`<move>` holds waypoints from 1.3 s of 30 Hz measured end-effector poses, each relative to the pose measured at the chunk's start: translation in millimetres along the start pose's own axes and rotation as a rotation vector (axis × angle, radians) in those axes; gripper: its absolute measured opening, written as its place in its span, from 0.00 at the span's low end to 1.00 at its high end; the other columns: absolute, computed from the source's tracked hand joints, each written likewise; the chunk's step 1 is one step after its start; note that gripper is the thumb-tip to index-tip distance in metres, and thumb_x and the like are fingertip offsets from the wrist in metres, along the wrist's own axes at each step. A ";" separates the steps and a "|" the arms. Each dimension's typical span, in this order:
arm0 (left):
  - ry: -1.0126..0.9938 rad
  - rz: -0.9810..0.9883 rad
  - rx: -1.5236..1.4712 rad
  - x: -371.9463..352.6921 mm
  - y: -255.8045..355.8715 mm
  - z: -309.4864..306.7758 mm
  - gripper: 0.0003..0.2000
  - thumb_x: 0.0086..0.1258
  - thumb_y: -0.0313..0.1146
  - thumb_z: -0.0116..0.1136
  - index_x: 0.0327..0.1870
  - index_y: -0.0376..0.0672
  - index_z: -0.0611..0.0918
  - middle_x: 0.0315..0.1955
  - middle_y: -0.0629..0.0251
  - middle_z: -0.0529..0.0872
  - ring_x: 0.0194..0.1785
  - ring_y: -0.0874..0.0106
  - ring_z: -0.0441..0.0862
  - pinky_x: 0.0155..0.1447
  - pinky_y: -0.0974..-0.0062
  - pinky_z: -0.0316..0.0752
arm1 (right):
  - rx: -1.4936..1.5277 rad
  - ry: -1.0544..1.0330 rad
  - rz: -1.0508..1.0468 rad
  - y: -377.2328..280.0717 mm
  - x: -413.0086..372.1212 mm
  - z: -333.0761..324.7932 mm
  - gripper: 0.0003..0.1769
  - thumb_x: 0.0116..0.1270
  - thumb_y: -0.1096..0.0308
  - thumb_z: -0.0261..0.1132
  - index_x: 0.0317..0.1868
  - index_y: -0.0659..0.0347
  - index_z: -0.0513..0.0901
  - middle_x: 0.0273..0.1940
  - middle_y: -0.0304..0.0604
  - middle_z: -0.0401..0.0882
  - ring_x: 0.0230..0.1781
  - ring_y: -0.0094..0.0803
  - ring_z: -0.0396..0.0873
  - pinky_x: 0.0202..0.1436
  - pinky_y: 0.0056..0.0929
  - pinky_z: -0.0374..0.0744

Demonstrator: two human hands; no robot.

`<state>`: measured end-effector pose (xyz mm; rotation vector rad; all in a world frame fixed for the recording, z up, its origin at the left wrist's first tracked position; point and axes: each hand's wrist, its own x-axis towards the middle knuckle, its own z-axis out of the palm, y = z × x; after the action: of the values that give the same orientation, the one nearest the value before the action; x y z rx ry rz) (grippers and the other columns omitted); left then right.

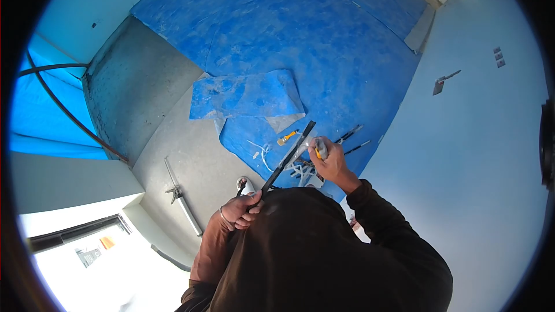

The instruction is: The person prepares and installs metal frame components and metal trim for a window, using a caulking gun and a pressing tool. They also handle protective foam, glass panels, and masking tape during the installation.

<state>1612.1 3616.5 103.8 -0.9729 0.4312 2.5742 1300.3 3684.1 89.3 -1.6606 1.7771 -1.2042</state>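
Observation:
My left hand [240, 211], with a bracelet at the wrist, is closed around the lower end of a long, narrow black strip [291, 155]. The strip slants up and to the right in front of my body. Close to its upper part, my right hand [330, 164] grips a grey-and-yellow tool [319, 149]; its exact kind and working end are hard to make out. Some clear plastic film [296, 149] shows between the strip and the right hand. Below the hands, a paintbrush [287, 137] with a yellow handle lies on the blue floor covering.
Blue sheeting [324, 40] covers much of the floor, with a folded piece [245, 95] on top. White scraps [265, 156] and dark tools [350, 134] lie near my feet. A caulking gun [185, 208] rests on bare floor at left, near a bright window [87, 254].

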 end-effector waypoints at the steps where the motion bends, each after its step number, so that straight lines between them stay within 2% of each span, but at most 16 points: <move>1: 0.084 0.048 0.037 2.0 1.8 5.2 0.28 0.75 0.64 0.46 0.21 0.52 0.66 0.13 0.80 0.59 0.12 0.86 0.52 0.14 0.85 0.42 | 0.111 0.081 0.094 5.3 -1.8 7.8 0.13 0.64 0.70 0.69 0.45 0.62 0.77 0.24 0.44 0.77 0.22 0.39 0.78 0.26 0.34 0.73; 2: 0.168 0.099 0.076 3.2 5.5 12.1 0.28 0.76 0.64 0.45 0.21 0.52 0.66 0.13 0.80 0.59 0.12 0.86 0.52 0.14 0.84 0.44 | 0.223 0.162 0.185 7.8 -1.8 14.3 0.13 0.66 0.67 0.70 0.44 0.63 0.77 0.23 0.39 0.75 0.18 0.29 0.75 0.23 0.31 0.71; 3: 0.238 0.140 0.137 -1.2 10.3 24.0 0.28 0.76 0.64 0.43 0.20 0.52 0.65 0.13 0.80 0.60 0.12 0.85 0.54 0.15 0.84 0.46 | 0.225 0.162 0.182 0.0 0.1 16.9 0.13 0.66 0.67 0.70 0.44 0.63 0.77 0.23 0.39 0.75 0.18 0.29 0.75 0.23 0.31 0.71; 5: 0.273 0.189 0.178 2.4 9.4 25.5 0.29 0.77 0.64 0.43 0.20 0.52 0.65 0.13 0.80 0.60 0.12 0.85 0.54 0.15 0.83 0.47 | 0.847 0.315 0.636 -24.6 4.7 19.5 0.12 0.67 0.64 0.71 0.40 0.63 0.79 0.23 0.31 0.70 0.19 0.19 0.66 0.23 0.24 0.67; 8: 0.330 0.232 0.279 6.5 12.8 34.0 0.29 0.77 0.63 0.41 0.19 0.52 0.65 0.13 0.80 0.60 0.13 0.84 0.55 0.15 0.83 0.48 | 0.747 0.104 0.792 -37.2 18.5 25.2 0.16 0.66 0.60 0.73 0.38 0.64 0.78 0.22 0.31 0.69 0.19 0.17 0.64 0.23 0.22 0.65; 13: 0.351 0.228 0.350 2.7 16.8 38.8 0.29 0.77 0.63 0.41 0.19 0.52 0.64 0.13 0.80 0.60 0.12 0.85 0.54 0.15 0.83 0.48 | 0.863 0.053 0.641 -19.9 17.8 39.0 0.16 0.67 0.59 0.72 0.33 0.63 0.81 0.19 0.32 0.71 0.18 0.18 0.67 0.20 0.24 0.66; 16: 0.245 0.159 0.234 -2.7 16.6 25.2 0.28 0.77 0.63 0.41 0.20 0.52 0.65 0.13 0.80 0.60 0.11 0.86 0.53 0.13 0.84 0.47 | 0.733 -0.035 0.531 -18.9 21.1 28.3 0.16 0.68 0.58 0.71 0.31 0.62 0.81 0.20 0.33 0.75 0.20 0.18 0.71 0.21 0.23 0.69; 21: -0.271 0.069 -0.159 9.9 11.7 -3.6 0.28 0.78 0.63 0.39 0.22 0.50 0.67 0.12 0.80 0.59 0.09 0.87 0.51 0.09 0.87 0.47 | 0.586 -0.101 0.423 -25.1 30.1 10.8 0.15 0.69 0.59 0.70 0.29 0.62 0.82 0.22 0.36 0.81 0.20 0.20 0.76 0.23 0.24 0.73; 25: -0.328 0.043 -0.194 12.0 13.4 -4.6 0.28 0.78 0.63 0.39 0.22 0.50 0.67 0.11 0.80 0.59 0.09 0.87 0.51 0.09 0.87 0.48 | 0.526 -0.116 0.364 -24.3 35.1 -1.8 0.14 0.68 0.63 0.70 0.27 0.62 0.81 0.21 0.36 0.80 0.19 0.21 0.75 0.23 0.26 0.73; 28: -0.280 0.044 -0.142 9.1 14.8 -2.2 0.28 0.78 0.62 0.38 0.22 0.50 0.67 0.11 0.80 0.59 0.08 0.86 0.51 0.08 0.86 0.47 | 0.390 -0.170 0.457 -11.1 39.1 -23.5 0.13 0.67 0.63 0.70 0.28 0.63 0.81 0.20 0.36 0.79 0.19 0.21 0.76 0.23 0.26 0.72; 30: -0.220 -0.002 -0.146 9.8 13.8 -2.1 0.28 0.79 0.62 0.37 0.21 0.50 0.66 0.11 0.80 0.58 0.08 0.86 0.50 0.08 0.87 0.45 | 0.264 -0.126 0.297 5.2 35.2 -21.9 0.12 0.68 0.65 0.68 0.29 0.64 0.81 0.20 0.38 0.78 0.19 0.23 0.75 0.24 0.29 0.73; 32: -0.183 0.027 -0.086 5.3 14.7 1.6 0.29 0.79 0.63 0.36 0.20 0.51 0.65 0.10 0.80 0.57 0.08 0.86 0.50 0.09 0.87 0.44 | -0.171 0.046 0.026 26.3 34.5 -29.2 0.11 0.69 0.67 0.66 0.31 0.66 0.81 0.20 0.41 0.78 0.20 0.25 0.75 0.25 0.32 0.74; 34: -0.168 -0.034 -0.110 -16.9 4.8 -14.9 0.30 0.78 0.63 0.37 0.19 0.49 0.65 0.10 0.80 0.58 0.09 0.87 0.51 0.09 0.88 0.45 | -0.285 0.469 0.332 86.4 34.9 -66.5 0.12 0.69 0.65 0.66 0.32 0.68 0.81 0.22 0.44 0.80 0.22 0.27 0.77 0.27 0.34 0.74; 35: -0.202 0.010 -0.075 -31.8 -6.0 -32.1 0.29 0.79 0.62 0.37 0.19 0.50 0.64 0.11 0.80 0.56 0.10 0.87 0.50 0.10 0.87 0.44 | -0.168 0.625 0.303 118.1 31.2 -98.0 0.17 0.69 0.63 0.67 0.27 0.66 0.79 0.20 0.38 0.76 0.21 0.24 0.70 0.25 0.32 0.69; 37: 0.214 -0.032 0.039 -63.7 -13.6 -48.3 0.29 0.79 0.62 0.37 0.18 0.52 0.62 0.11 0.81 0.55 0.11 0.85 0.49 0.11 0.84 0.44 | -0.120 0.647 0.319 168.9 17.4 -140.8 0.19 0.67 0.60 0.69 0.28 0.70 0.80 0.20 0.42 0.78 0.22 0.28 0.73 0.26 0.34 0.71; 39: 0.552 0.030 0.207 -62.6 -19.5 -82.7 0.27 0.79 0.60 0.41 0.19 0.52 0.64 0.12 0.79 0.57 0.12 0.83 0.51 0.13 0.79 0.49 | -0.404 0.311 0.467 173.0 11.0 -156.7 0.19 0.64 0.59 0.70 0.32 0.72 0.81 0.23 0.50 0.81 0.23 0.37 0.78 0.29 0.40 0.74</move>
<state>1711.6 3587.3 84.0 -1.5973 0.8389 2.1949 1073.8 3705.1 35.8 -1.1703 2.5591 -0.9670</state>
